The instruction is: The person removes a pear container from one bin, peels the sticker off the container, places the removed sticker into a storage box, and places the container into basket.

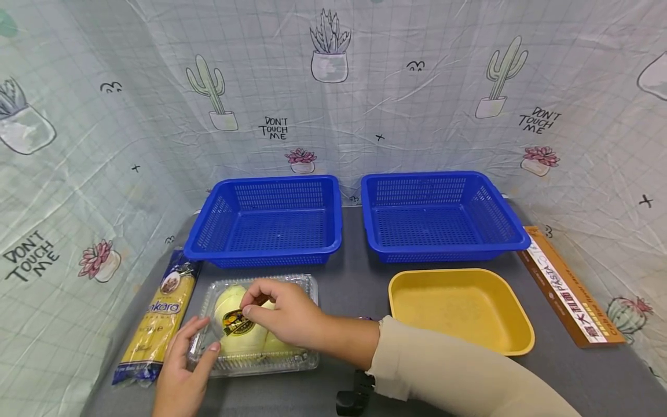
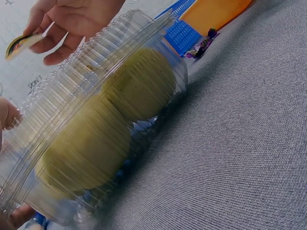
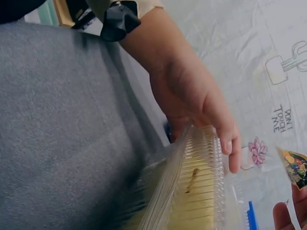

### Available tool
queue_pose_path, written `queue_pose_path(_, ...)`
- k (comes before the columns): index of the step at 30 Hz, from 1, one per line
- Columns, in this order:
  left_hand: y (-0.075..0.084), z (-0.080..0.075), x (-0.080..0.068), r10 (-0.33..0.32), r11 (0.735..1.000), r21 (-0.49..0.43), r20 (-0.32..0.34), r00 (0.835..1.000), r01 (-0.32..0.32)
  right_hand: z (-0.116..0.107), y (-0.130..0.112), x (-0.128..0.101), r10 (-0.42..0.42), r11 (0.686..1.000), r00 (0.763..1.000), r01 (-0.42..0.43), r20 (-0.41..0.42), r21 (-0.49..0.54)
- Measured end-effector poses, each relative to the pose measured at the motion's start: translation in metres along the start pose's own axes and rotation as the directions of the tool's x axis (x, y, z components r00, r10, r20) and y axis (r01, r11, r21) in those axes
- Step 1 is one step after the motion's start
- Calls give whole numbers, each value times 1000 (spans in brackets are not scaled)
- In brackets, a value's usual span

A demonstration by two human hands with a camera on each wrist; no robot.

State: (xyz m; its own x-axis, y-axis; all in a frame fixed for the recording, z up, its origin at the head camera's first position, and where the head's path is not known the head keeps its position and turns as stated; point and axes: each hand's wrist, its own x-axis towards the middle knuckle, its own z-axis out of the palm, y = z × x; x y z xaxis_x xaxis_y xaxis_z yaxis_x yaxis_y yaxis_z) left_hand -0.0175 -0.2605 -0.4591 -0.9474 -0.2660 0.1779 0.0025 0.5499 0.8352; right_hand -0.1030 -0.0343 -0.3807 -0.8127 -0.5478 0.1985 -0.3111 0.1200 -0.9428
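On the grey table, the left hand steadies a light, flimsy clamshell box by its corner while the right hand pinches its peeling label.

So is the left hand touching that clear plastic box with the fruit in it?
Touching. The head view shows the left hand with its fingers laid against the near left corner of the clear plastic box.
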Motion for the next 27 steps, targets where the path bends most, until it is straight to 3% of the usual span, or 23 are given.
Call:
queue_pose_path(6,1,0,-1,7,1000,0,-9,1000,-7,-15,-1,-13,28,998,1000,-27,-11,57)
queue_pose_path(17,0,-2,1,27,1000,-9,-6,1000,-27,-62,3,-34,52,992,997,-46,-48,115)
queue_pose_path(27,-1,-2,2,13,1000,-7,20,1000,-13,-108,5,-55,101,995,989,-100,-105,19)
